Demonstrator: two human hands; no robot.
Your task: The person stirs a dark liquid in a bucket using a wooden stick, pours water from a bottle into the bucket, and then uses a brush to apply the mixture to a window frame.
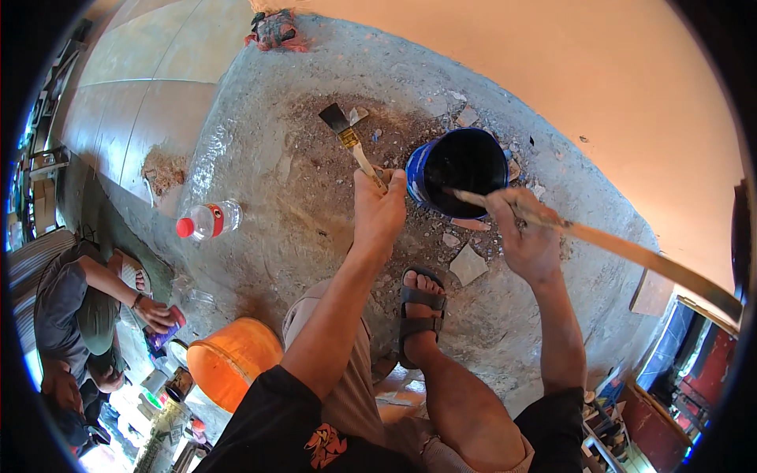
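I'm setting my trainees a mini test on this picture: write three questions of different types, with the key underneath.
1. Multiple choice: what does the left hand hold?
A) a hammer
B) a brush
C) a trowel
2. Yes or no: is the right hand empty?
3. Fill in the colour: the clear bottle on the floor has a ____ cap.

Key:
1. B
2. No; its fingers grip a long stick.
3. red
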